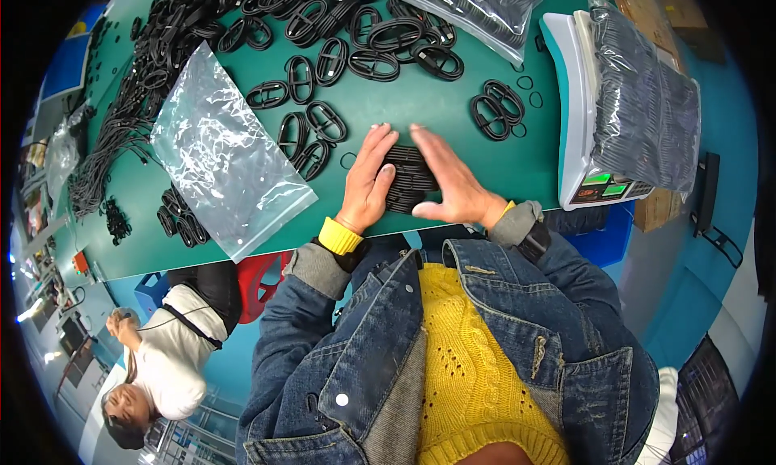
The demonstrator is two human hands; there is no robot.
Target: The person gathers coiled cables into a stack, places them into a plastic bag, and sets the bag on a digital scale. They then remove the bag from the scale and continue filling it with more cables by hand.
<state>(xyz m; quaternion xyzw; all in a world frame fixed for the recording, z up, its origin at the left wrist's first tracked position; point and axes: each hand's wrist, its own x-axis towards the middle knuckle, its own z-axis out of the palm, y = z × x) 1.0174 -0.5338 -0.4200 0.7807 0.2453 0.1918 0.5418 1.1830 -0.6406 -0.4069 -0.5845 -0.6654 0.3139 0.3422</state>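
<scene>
Near the front edge of the green table (pixel 396 103): one close-packed block of black cable coils (pixel 411 178), set between two hands. Left hand (pixel 367 178): fingers extended, laid along the block's left side. Right hand (pixel 453 182): likewise unclenched, against the right side, thumb apart.

Finished, by appearance: the gathered block; one filled bag (pixel 647 101) resting on a white scale (pixel 569 126); another filled bag (pixel 477 12) at the far edge. Outstanding, as judged: single oval coils (pixel 395 35) strewn beyond the hands, a small group (pixel 497 109) at right, and long cables (pixel 113 154) seemingly uncoiled at far left. Clear bag (pixel 234 150), flat, apparently unfilled, left of the hands.

Condition of block: matt black, ribbed, neatly ranked, flanks partly hidden by fingers; count not determinable.
</scene>
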